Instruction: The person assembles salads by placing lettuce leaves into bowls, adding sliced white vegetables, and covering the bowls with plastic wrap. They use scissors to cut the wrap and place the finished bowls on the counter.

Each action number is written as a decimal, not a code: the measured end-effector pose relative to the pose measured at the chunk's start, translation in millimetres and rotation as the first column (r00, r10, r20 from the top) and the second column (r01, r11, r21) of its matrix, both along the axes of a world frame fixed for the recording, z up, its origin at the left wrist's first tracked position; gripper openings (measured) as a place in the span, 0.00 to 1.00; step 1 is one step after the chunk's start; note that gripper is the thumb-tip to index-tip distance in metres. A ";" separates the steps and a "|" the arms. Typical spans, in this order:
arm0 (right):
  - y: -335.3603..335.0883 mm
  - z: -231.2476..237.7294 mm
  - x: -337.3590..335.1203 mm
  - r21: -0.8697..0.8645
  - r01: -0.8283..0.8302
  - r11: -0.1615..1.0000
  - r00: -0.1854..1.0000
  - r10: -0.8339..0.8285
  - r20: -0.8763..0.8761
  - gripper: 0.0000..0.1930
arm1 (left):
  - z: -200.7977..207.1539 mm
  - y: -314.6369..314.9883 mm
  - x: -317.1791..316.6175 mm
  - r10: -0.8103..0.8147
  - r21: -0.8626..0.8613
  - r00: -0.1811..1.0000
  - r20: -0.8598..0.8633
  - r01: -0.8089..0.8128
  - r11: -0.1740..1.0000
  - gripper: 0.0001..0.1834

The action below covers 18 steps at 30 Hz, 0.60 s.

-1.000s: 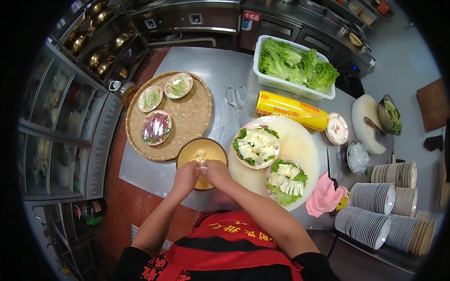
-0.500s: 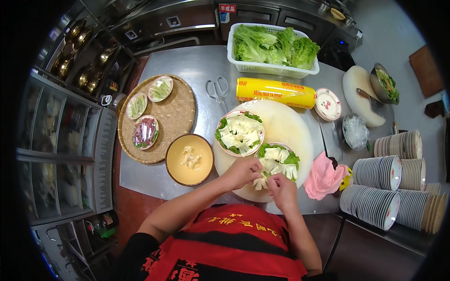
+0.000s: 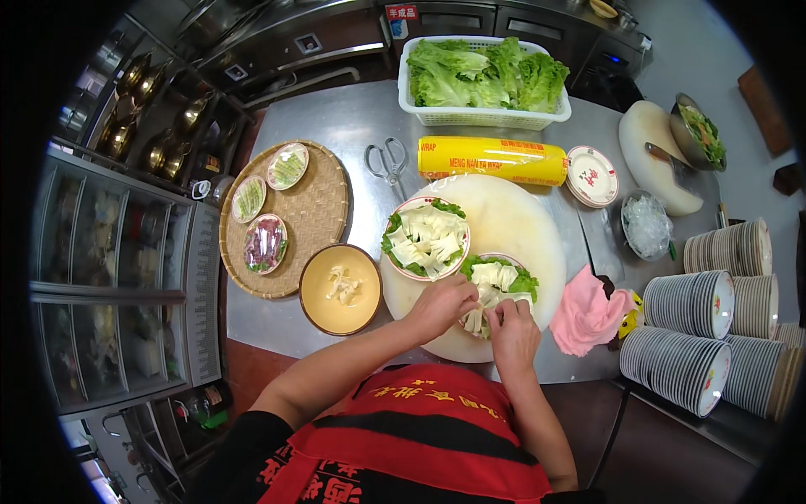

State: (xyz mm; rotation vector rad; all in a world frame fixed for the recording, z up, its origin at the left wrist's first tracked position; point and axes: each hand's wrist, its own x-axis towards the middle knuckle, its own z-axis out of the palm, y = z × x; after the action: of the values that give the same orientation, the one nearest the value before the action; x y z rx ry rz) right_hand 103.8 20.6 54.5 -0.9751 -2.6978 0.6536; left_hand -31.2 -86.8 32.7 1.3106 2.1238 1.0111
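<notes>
Over the near edge of the round cutting board (image 3: 533,223), the left hand (image 3: 445,304) and the right hand (image 3: 515,334) meet with their fingertips just apart. Each hand has its thumb and fingers brought together in a narrow pinch on a pale frilled piece (image 3: 477,324), which hangs between them, its slit edge toward the near side; how firmly each one grips cannot be told. This piece is at the near left rim of the nearer plate, where more pale pieces (image 3: 494,275) lie over green leaves (image 3: 524,286), partly hidden by the fingers. Farther off and to the left on the same board stands a second plate (image 3: 453,269), covered with pale slit sheets (image 3: 426,238) on leaves.

To the left of the board, a tan bowl (image 3: 319,307) with a dark rim holds a few pale pieces (image 3: 342,286). Beyond it, a round woven tray (image 3: 315,202) carries three small wrapped plates, two with green stalks and one with dark red slices (image 3: 265,244). On the far side of the board lie scissors (image 3: 388,161), a yellow roll (image 3: 491,161) and a white basket (image 3: 478,118) of lettuce (image 3: 487,76); a pink cloth (image 3: 588,315) rests to the right
</notes>
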 end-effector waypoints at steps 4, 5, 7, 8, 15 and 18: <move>-0.5 -8.5 5.9 -0.099 -0.014 0.995 0.997 0.007 -0.071 0.08 | -8.4 -5.0 2.9 0.043 0.069 0.994 0.100 -0.051 0.996 0.06; -0.6 -10.0 7.8 -0.142 -0.011 0.990 0.995 -0.004 -0.100 0.08 | -8.3 -5.4 3.3 0.048 0.085 0.992 0.118 -0.058 0.995 0.07; -0.3 -9.3 10.8 -0.206 0.004 0.978 0.989 -0.033 -0.141 0.07 | -7.2 -6.7 4.5 0.052 0.121 0.989 0.140 -0.069 0.990 0.07; 0.8 -5.1 11.2 -0.228 0.010 0.974 0.987 -0.047 -0.155 0.06 | -4.7 -7.7 4.5 0.074 0.106 0.983 0.166 -0.092 0.990 0.07; -3.8 5.3 8.0 -0.179 -0.054 0.982 0.993 0.035 -0.111 0.05 | 9.5 -20.5 11.4 0.175 -0.086 0.953 0.249 -0.158 0.984 0.08; -4.3 1.4 0.5 -0.218 -0.102 0.971 0.993 0.085 -0.087 0.05 | 2.3 -20.1 15.9 0.177 -0.129 0.951 0.253 -0.148 0.981 0.09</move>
State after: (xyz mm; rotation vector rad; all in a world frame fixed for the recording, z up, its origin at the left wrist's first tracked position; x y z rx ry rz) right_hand 104.4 16.3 55.8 -0.8537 -2.6577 1.0084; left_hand -15.3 -106.9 35.0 0.9053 2.0733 1.0547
